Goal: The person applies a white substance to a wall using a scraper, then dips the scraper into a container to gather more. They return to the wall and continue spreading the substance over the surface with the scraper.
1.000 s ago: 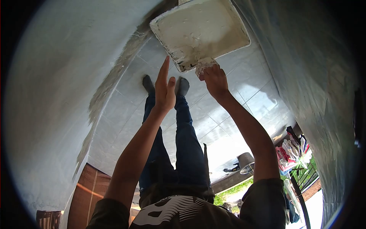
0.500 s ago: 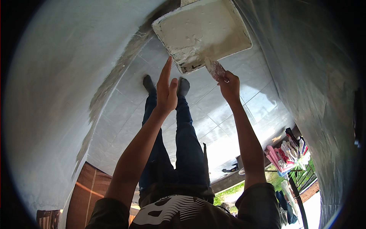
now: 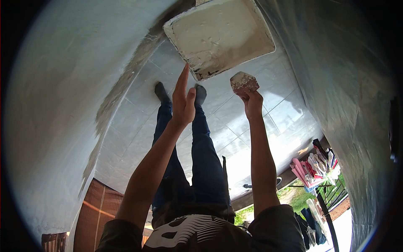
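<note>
My right hand (image 3: pixel 253 103) grips a flat reddish-brown putty scraper (image 3: pixel 244 82) between thumb and fingers. Pale wet paste coats the scraper's far edge, and its broad face is turned toward me. Just beyond is a square tray (image 3: pixel 226 70) of creamy off-white paste (image 3: pixel 222 29), smeared thinner at the near left corner. Under that corner, my left hand (image 3: pixel 184 104) is raised with its fingers stretched straight and its thumb apart. The left fingertips overlap the tray's rim in this view, and nothing shows in the palm.
Grey walls rise on the left (image 3: pixel 71 92) and right (image 3: pixel 336 75), with a rough darker strip along the left wall's base. Pale tiles (image 3: pixel 226 136) cover the floor under my feet (image 3: pixel 161 91). Behind me, laundry (image 3: pixel 312 170) hangs at lower right and a brown woven blind (image 3: pixel 94 206) at lower left.
My right hand has drawn back slightly from the tray and turned the scraper, so its broad face now shows. The tray appears slightly farther left; my left hand has barely moved.
</note>
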Action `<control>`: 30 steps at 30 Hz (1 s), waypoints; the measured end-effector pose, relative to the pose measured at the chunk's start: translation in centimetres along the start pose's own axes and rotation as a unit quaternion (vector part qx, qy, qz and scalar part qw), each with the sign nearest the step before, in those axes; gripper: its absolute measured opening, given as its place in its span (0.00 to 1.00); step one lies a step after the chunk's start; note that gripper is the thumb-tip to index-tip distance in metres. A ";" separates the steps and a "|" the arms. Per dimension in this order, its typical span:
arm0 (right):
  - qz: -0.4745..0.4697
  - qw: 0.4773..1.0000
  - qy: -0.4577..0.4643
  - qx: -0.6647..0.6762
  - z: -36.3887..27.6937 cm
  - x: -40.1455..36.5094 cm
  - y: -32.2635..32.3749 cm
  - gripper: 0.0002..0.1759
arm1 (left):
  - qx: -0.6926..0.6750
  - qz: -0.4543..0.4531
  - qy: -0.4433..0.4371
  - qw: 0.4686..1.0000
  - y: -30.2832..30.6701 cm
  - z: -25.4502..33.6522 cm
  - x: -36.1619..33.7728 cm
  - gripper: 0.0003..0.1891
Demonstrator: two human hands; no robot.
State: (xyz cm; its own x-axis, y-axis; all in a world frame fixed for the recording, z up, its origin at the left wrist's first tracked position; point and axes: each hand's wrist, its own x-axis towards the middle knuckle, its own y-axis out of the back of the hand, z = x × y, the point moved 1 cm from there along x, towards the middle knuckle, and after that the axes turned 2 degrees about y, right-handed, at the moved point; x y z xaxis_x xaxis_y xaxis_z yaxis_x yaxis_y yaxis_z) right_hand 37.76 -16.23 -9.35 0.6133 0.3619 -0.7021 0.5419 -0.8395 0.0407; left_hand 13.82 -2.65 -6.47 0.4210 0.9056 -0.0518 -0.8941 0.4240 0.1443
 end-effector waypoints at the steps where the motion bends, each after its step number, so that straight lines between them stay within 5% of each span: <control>1: 0.000 1.000 0.000 -0.002 -0.1 -0.1 1.1 0.13 | 0.001 0.002 -0.005 1.000 0.0 0.1 -0.1 0.38; 2: -0.008 0.976 0.091 -0.199 -0.7 -0.1 2.2 0.13 | 0.002 0.005 -0.012 1.000 0.0 0.1 0.0 0.39; 4: 0.021 0.826 0.238 -0.511 -3.8 -2.4 0.4 0.08 | 0.003 0.008 -0.008 1.000 0.2 0.0 0.1 0.39; 7: -0.110 0.650 0.468 -0.589 -8.1 -3.5 -3.0 0.10 | 0.004 0.008 0.002 1.000 0.3 -0.3 -0.1 0.40; 13: -0.274 0.448 0.519 -0.674 -12.3 0.8 -7.4 0.10 | 0.015 0.014 0.022 1.000 0.7 -0.9 -0.8 0.43; 17: -0.345 0.398 0.483 -0.700 -12.7 2.8 -9.4 0.10 | 0.012 0.018 0.037 0.999 1.0 -1.2 -1.1 0.43; 30: -0.404 0.360 0.398 -0.741 -9.7 5.3 -13.1 0.09 | 0.024 0.027 0.047 0.998 1.7 -2.1 -1.5 0.44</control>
State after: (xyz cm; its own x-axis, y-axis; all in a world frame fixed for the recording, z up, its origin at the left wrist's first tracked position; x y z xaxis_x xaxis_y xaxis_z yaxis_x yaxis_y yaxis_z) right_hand 39.53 0.60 -6.74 -0.4374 0.7421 -0.5079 0.0783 0.5941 0.8006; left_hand 11.32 -3.22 -8.23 0.3540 0.9254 -0.1353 -0.9061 0.3752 0.1957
